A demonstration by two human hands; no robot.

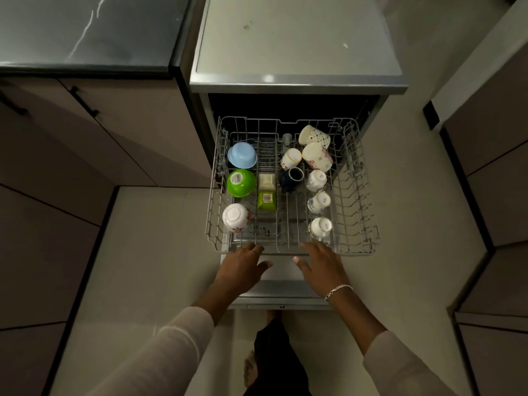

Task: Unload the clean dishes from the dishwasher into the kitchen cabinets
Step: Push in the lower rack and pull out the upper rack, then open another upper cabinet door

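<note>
Rack (281,251) rim under left hand (240,270), right hand (323,267)

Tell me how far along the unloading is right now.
Done: the dishwasher door is down and the dish rack is out. In hand: the left hand and right hand touch its front rim, carrying nothing. Left: everything, including the blue bowl, green bowl, floral bowl, navy mug and white cups.
</note>
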